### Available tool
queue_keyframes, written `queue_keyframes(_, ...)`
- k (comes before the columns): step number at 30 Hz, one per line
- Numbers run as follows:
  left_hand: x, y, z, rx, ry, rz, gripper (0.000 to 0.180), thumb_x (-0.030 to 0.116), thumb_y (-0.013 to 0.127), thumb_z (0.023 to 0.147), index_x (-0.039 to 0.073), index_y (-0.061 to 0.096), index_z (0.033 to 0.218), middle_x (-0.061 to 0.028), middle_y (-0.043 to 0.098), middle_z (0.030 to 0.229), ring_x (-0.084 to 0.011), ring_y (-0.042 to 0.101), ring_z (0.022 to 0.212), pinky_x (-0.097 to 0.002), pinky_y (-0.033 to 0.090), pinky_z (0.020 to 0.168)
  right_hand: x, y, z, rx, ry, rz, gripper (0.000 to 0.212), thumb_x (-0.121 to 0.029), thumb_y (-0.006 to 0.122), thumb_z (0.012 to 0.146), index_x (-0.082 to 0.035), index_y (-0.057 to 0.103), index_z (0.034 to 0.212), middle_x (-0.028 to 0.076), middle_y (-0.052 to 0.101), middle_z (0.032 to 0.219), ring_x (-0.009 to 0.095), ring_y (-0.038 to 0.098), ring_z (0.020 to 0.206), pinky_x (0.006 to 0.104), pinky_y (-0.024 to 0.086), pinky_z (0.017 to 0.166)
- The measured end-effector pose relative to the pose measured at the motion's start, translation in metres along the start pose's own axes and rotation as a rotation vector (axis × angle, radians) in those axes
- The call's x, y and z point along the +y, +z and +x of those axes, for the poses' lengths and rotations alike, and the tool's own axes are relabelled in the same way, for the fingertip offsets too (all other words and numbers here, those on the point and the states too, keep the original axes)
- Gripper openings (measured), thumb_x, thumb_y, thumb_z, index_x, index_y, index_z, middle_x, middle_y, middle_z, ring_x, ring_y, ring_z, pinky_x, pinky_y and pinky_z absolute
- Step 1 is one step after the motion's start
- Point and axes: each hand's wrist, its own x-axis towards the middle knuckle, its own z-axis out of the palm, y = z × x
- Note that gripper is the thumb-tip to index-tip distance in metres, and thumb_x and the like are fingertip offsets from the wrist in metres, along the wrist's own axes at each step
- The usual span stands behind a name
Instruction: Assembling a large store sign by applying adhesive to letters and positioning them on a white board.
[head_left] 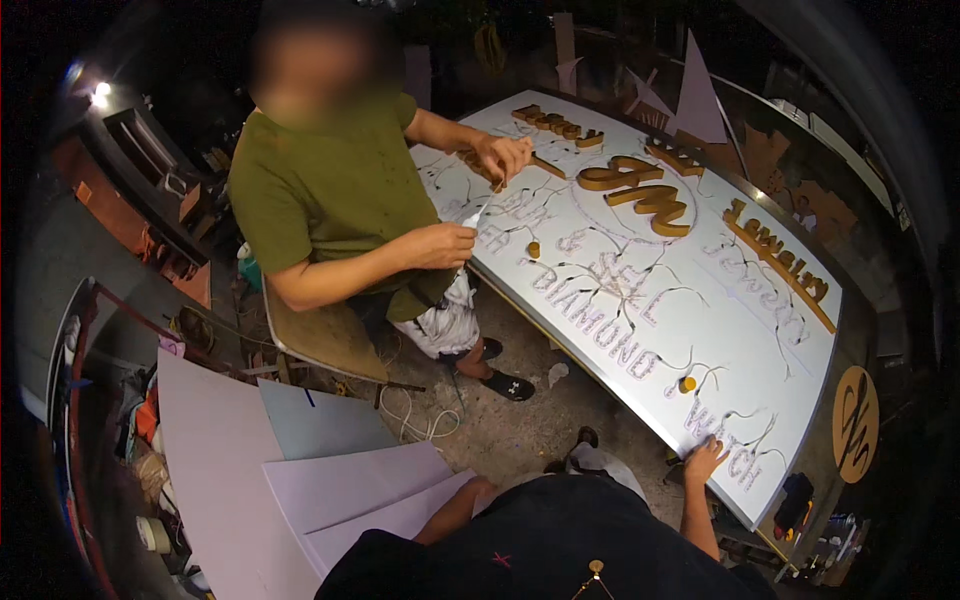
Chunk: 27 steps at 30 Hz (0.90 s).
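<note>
My right hand [706,461] rests at the near edge of a large white panel [735,350], fingers spread over clear light letters [742,462] with thin wires. Nothing is visibly held in it. My left forearm [455,510] is bent close to my body, and the fingers of that hand are hidden. Beside the panel's far left side, another person in a green shirt [340,190] holds a thin white strip [474,219] between both hands. Gold raised letters [640,190] stand on the panel's far part. Close to my right hand sits a small yellow round piece [687,384].
Pale sheets [230,470] lean at the lower left. A wooden bench [325,340] stands beside the other person, with a coiled white cable [425,420] on the floor. A round gold sign [856,425] and tools [795,500] lie beyond the panel's right end.
</note>
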Motion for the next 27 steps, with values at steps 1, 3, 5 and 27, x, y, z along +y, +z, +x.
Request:
queue_keyframes(1, -0.011, 0.009, 0.016, 0.025, -0.016, -0.039, 0.052, 0.050, 0.052, 0.083, 0.008, 0.060, 0.113, -0.0193, 0.057, 0.119, -0.0349, 0.056, 0.105, -0.0419, 0.044, 0.091, -0.012, -0.004, 0.005, 0.014, -0.030, 0.049, 0.020, -0.010, 0.053, 0.077, 0.001, 0.069, 0.079, 0.013, 0.046, 0.128, 0.034, 0.035, 0.123, 0.0586, 0.014, 0.108)
queue_keyframes(3, 0.069, -0.053, -0.013, 0.127, -0.017, -0.115, 0.048, 0.045, 0.051, 0.083, 0.007, 0.060, 0.111, -0.0196, 0.059, 0.114, -0.0350, 0.057, 0.102, -0.0419, 0.045, 0.088, 0.001, -0.012, -0.004, -0.044, 0.047, 0.000, 0.020, -0.009, 0.053, 0.077, 0.002, 0.068, 0.082, 0.013, 0.046, 0.127, 0.033, 0.036, 0.123, 0.0586, 0.015, 0.108)
queue_keyframes(5, 0.067, -0.044, -0.003, 0.351, 0.011, -0.439, 0.045, 0.041, 0.051, 0.084, 0.005, 0.061, 0.109, -0.0206, 0.060, 0.110, -0.0360, 0.057, 0.102, -0.0427, 0.045, 0.089, -0.005, -0.021, -0.004, -0.103, 0.038, 0.009, 0.021, -0.009, 0.053, 0.077, 0.004, 0.067, 0.085, 0.013, 0.046, 0.127, 0.033, 0.036, 0.122, 0.0586, 0.016, 0.108)
queue_keyframes(27, -0.003, 0.001, 0.021, 0.436, -0.043, -0.318, 0.043, 0.040, 0.052, 0.084, -0.001, 0.066, 0.091, -0.0236, 0.064, 0.087, -0.0381, 0.063, 0.081, -0.0466, 0.047, 0.070, 0.005, 0.003, 0.007, -0.024, -0.071, 0.073, 0.019, -0.006, 0.051, 0.075, 0.004, 0.067, 0.079, 0.011, 0.047, 0.128, 0.033, 0.037, 0.122, 0.0577, 0.016, 0.109)
